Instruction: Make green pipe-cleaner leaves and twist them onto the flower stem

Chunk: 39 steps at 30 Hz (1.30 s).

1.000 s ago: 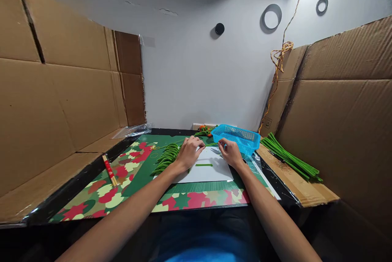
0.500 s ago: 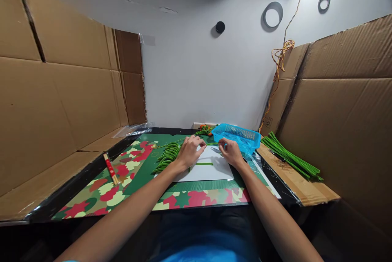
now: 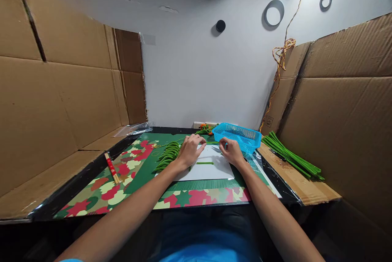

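Note:
My left hand (image 3: 190,151) and my right hand (image 3: 230,150) are both closed in a pinch on one thin green pipe cleaner (image 3: 212,143), held stretched between them just above a white sheet (image 3: 211,171). A short green piece (image 3: 204,163) lies on that sheet below my hands. Left of my left hand sits a pile of several bent green pieces (image 3: 167,155). Small scissors, mostly hidden, lie by my right hand.
A blue mesh basket (image 3: 237,135) stands behind my right hand. Long green stems (image 3: 290,157) lie on the right cardboard ledge. A red and tan stick (image 3: 111,168) rests on the camouflage mat (image 3: 128,180). Cardboard walls close in both sides.
Both hands have stayed closed on the green pipe cleaner and shifted only slightly; the view has drifted a little.

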Motion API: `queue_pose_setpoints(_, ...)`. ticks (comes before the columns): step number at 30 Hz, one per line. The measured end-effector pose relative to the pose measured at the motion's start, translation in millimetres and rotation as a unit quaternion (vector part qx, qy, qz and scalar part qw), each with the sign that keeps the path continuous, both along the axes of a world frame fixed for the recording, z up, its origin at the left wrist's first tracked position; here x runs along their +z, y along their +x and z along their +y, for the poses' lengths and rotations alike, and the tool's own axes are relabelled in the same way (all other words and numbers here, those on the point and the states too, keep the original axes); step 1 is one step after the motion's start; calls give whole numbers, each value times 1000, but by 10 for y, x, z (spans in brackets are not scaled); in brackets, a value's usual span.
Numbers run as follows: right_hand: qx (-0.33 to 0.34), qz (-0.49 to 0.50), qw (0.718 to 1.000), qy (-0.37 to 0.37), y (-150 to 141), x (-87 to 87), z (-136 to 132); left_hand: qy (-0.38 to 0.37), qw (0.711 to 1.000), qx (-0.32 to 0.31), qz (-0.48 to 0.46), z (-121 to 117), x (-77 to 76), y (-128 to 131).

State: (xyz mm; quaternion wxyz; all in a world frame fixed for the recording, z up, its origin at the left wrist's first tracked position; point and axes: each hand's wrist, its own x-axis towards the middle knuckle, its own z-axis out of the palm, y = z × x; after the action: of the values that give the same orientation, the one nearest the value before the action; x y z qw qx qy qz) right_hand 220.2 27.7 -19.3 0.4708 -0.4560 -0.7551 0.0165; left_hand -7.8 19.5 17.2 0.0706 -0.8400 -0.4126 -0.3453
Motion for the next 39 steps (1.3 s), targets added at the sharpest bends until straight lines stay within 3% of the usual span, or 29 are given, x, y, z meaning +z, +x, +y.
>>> queue_pose_setpoints(39, 10, 5, 1000, 3, 8, -23, 9, -7, 1000, -2, 1, -40, 3, 42)
